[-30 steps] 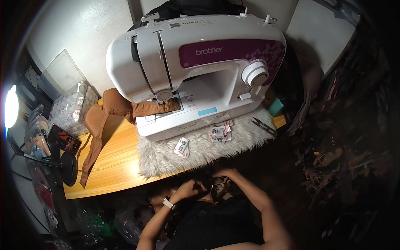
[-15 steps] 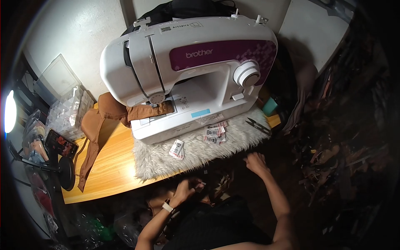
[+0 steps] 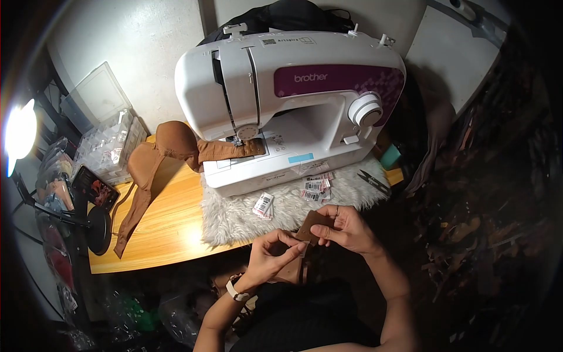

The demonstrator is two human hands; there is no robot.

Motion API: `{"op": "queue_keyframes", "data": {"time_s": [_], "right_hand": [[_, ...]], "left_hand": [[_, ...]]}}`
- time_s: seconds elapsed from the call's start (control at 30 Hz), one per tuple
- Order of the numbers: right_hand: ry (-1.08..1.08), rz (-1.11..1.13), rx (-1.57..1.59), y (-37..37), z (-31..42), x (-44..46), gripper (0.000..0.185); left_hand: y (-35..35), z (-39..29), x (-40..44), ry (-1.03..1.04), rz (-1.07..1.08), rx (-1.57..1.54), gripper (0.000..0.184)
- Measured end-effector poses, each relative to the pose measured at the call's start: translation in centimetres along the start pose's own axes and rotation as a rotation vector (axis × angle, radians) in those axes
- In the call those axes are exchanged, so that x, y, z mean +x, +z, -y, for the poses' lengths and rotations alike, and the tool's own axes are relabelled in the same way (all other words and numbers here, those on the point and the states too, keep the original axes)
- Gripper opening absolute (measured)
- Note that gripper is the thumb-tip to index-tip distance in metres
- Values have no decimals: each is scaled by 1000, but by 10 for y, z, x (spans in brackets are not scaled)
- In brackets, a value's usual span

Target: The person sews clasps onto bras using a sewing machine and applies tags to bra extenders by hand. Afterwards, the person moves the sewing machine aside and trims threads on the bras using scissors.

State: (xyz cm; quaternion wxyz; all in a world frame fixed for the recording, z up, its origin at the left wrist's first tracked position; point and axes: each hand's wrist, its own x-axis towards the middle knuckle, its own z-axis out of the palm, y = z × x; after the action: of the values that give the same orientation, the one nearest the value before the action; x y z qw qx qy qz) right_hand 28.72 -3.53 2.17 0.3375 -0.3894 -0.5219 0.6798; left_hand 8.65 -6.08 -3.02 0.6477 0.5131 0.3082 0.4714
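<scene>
My left hand pinches a small clear piece at the lower edge of a brown fabric piece. Fingers and thumb of my right hand grip the same brown piece from the right. Both hands are in front of the grey fur mat. Behind them stands a white sewing machine, with the band of a brown bra under its presser foot. Two small groups of printed labels, one on the left and one on the right, lie on the mat.
Black thread snips lie at the mat's right end. On the left are a lamp, a phone and a clear compartment box on the wooden table. A teal object sits right of the machine.
Both hands have risen from below the table edge and come together. My right hand has moved from the right to the brown piece. The camera view has shifted slightly.
</scene>
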Motion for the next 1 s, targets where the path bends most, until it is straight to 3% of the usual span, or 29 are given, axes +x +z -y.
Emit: {"op": "queue_keyframes", "data": {"time_s": [0.1, 0.17, 0.2, 0.3, 0.33, 0.47, 0.6, 0.7, 0.73, 0.77, 0.83, 0.9, 0.97, 1.0], "right_hand": [[-48, -39, -6, 11, -3, 3, 30], [-461, -267, -320, 20, -8, 3, 31], [-537, -301, -721, 22, 8, -6, 28], [-614, -299, -861, 25, -1, -9, 24], [-551, -296, -803, 29, 2, -10, 14], [-538, -366, -807, 31, -11, -9, 12], [-531, -458, -901, 21, -12, -22, 11], [-343, -471, -1342, -4, 3, -38, 14], [-141, -429, -1592, -15, 4, -43, 20], [-50, -423, -1619, -22, 0, -45, 26], [-329, -461, -1075, -17, -3, -29, 30], [-190, -247, -397, -9, -7, -16, 18], [-114, -106, -20, 9, 5, -4, 17], [-118, -101, -18, 10, 5, -2, 17]], "left_hand": [[-3, -2, -2, -41, 3, -64, 10], [-3, 4, -1, 73, -74, -195, 15], [-2, 2, -1, 75, -77, -196, 15], [2, -2, -3, 68, -128, -94, 20], [3, -1, -4, 90, -115, -39, 21], [5, 1, -2, 150, -132, 96, 21], [4, 1, 1, 114, -211, -37, 23], [5, -3, 2, 77, -223, -140, 24], [4, -2, 2, 71, -217, -146, 25], [5, -1, 2, 65, -211, -152, 25], [6, 3, 3, 66, -186, -146, 25], [10, 2, 2, 60, -166, -135, 25], [17, -3, 4, 62, -198, -160, 25], [16, 1, 3, 79, -204, -160, 26]]}}
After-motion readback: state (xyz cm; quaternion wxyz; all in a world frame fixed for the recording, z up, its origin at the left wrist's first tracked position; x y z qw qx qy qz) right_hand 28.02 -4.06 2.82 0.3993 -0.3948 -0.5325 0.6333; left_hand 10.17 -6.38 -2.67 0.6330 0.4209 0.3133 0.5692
